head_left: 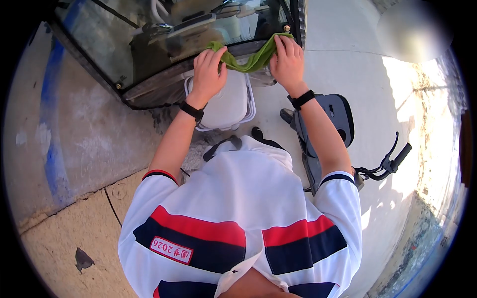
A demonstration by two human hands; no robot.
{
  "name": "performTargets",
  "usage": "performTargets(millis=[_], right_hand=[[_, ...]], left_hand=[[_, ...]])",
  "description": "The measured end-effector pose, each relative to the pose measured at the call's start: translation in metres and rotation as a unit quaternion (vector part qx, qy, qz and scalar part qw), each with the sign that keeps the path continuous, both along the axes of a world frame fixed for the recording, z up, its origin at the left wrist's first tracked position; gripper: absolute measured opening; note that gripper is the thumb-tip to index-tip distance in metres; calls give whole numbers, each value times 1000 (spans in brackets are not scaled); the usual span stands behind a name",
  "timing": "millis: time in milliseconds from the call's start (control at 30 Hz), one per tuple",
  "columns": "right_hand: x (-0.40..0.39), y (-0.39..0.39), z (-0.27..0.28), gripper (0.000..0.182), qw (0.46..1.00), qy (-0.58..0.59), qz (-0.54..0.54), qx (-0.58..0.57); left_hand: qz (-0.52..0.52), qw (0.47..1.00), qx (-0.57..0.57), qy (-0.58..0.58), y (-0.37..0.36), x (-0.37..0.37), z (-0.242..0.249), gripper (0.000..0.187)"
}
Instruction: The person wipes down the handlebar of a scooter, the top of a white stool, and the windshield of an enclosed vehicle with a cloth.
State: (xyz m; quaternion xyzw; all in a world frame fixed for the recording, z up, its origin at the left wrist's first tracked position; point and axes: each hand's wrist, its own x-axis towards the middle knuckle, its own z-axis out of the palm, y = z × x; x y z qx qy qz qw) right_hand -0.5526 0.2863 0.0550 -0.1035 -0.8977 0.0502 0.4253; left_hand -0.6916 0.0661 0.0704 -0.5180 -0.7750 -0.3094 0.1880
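A green cloth (252,62) sags between my two hands at the lower edge of a vehicle's window (194,42). My left hand (208,73) grips the cloth's left end, fingers bent over it. At the other end, my right hand (288,62) pinches the cloth close to the window's corner bolt (286,29). Both wrists wear black bands. Below the cloth, between my forearms, is a white lidded plastic container (226,107), partly covered by my left hand and arm.
To the right stands a grey scooter (332,116) with a black handlebar grip (400,154). The vehicle's dark frame (94,62) runs along the upper left. A concrete wall with a blue stripe (49,109) lies at the left, and pale concrete ground (372,99) at the right.
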Motion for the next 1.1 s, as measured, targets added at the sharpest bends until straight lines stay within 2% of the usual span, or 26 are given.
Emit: performTargets(millis=[400, 500, 1100], right_hand=[[-41, -49, 2, 55, 995, 8, 95, 4], [-51, -66, 11, 55, 988, -14, 152, 7], [-120, -162, 17, 51, 967, -32, 249, 34]], left_hand=[[52, 998, 0, 19, -42, -12, 3, 48], [73, 997, 4, 30, -61, -19, 1, 47], [188, 982, 15, 21, -151, -53, -7, 45]])
